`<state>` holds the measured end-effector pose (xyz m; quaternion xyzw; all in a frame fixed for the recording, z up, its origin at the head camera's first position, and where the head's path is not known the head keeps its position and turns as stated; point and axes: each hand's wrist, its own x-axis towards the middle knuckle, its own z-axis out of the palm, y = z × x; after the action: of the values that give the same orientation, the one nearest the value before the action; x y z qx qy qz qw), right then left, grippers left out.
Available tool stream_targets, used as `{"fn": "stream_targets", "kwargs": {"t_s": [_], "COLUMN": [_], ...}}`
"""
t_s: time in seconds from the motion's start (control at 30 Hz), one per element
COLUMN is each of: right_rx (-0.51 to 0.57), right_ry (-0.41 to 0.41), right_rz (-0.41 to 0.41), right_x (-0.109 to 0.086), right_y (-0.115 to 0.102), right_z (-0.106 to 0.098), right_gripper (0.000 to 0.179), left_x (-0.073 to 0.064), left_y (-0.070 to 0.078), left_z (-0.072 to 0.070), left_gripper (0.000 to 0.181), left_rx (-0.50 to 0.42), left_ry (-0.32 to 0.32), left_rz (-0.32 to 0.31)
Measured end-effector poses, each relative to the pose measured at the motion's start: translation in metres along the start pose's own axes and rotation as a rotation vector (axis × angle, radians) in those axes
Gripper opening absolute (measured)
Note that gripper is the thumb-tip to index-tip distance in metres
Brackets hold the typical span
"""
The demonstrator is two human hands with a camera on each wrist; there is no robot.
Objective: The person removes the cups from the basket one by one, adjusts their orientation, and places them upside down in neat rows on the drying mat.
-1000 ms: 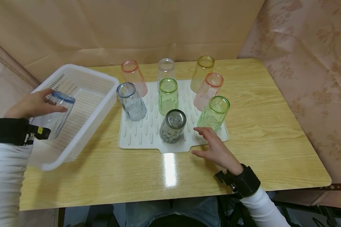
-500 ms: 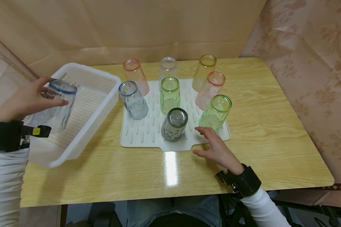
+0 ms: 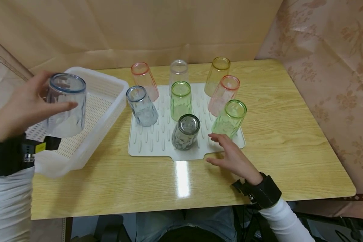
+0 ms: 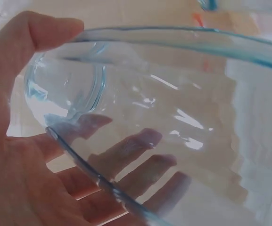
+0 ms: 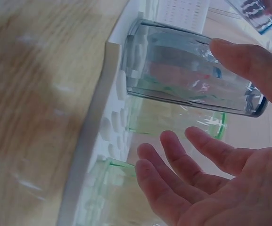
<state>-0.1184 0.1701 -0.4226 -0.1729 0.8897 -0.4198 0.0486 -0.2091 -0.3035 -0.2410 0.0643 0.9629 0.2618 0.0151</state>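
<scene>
My left hand (image 3: 21,106) grips a clear blue-tinted drinking glass (image 3: 69,122), raised over the left part of the white basket (image 3: 104,109). In the left wrist view, thumb and fingers lie on opposite sides of this glass (image 4: 201,108), its wide mouth toward the camera. My right hand (image 3: 234,161), fingers spread and slightly bent, hovers at the front right of the white draining mat (image 3: 149,149), holding nothing. Nearest to it are a dark grey glass (image 3: 183,137) and a green glass (image 3: 225,124), both standing on the mat.
Behind them on the mat stand another green glass (image 3: 180,106), a blue glass (image 3: 145,112) and a pink glass (image 3: 219,101). Farther back are a red-rimmed glass (image 3: 146,82), a colourless glass (image 3: 179,72) and a yellow glass (image 3: 214,79). The wooden table (image 3: 290,134) extends right.
My left hand has lifted the blue-tinted glass up out of the basket, toward the camera and slightly right. The right hand stays almost still, and the glasses on the mat stand as before.
</scene>
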Motion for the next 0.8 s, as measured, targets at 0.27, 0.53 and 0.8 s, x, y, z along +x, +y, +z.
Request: {"fn": "stream_targets", "kwargs": {"t_s": [0.27, 0.53, 0.8], "right_rx": [-0.025, -0.043, -0.119], "right_ry": [0.019, 0.033, 0.027], "right_rz": [-0.033, -0.048, -0.113], "right_x": [-0.001, 0.0, 0.005], "right_y": [-0.009, -0.018, -0.025], "right_z": [-0.009, -0.021, -0.035], "right_gripper": [0.072, 0.072, 0.069], "left_x": [-0.014, -0.018, -0.019], "left_y": [0.032, 0.051, 0.061], "left_z": [0.013, 0.037, 0.07], "left_gripper": [0.075, 0.077, 0.079], "left_rx": [-0.073, -0.162, -0.187], "left_ry": [0.05, 0.105, 0.122], "left_rz": [0.055, 0.171, 0.262]}}
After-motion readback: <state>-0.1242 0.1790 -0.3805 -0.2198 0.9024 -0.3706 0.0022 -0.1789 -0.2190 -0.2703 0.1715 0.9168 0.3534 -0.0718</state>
